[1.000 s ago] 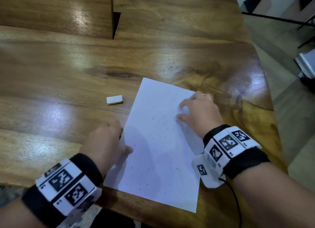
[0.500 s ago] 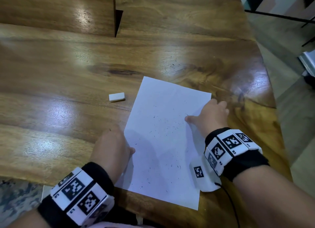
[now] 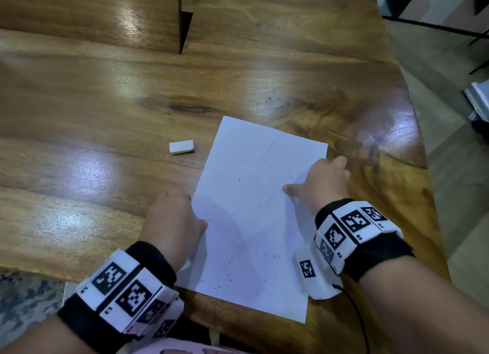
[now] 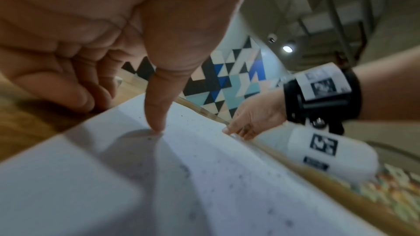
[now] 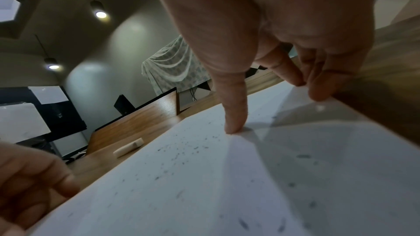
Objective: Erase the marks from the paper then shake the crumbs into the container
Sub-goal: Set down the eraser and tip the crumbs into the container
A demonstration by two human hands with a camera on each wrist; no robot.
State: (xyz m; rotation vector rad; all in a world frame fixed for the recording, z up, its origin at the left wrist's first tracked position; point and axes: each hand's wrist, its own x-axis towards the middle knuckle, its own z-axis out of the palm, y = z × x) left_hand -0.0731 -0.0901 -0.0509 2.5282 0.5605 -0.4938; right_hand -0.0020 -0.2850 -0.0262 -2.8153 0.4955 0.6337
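While the wooden table (image 3: 105,115) is stretching glossy across the whole head view, a white sheet of paper (image 3: 254,221) is lying flat on it near the front edge, turned slightly clockwise; dark eraser crumbs (image 3: 264,195) are lying scattered over most of the sheet; no container is showing in any view. The left hand (image 3: 172,221) is sitting at the sheet's left edge; in the left wrist view its thumb (image 4: 156,110) is pressing down on top of the paper (image 4: 181,177) while its fingers (image 4: 68,89) are curling at the edge against the table, so it is pinching the margin, though whether the fingertips are reaching under the sheet cannot be told. The right hand (image 3: 322,184) is sitting at the right edge, a little farther up the sheet; in the right wrist view its thumb (image 5: 234,110) is pressing on the paper (image 5: 204,177) and its fingers (image 5: 318,85) are curling over the edge, and the sheet is creasing up slightly just beside the thumb, so this hand too is grasping the paper. A small white eraser (image 3: 181,146) is lying on the bare wood just left of the sheet's far left corner, apart from both hands.
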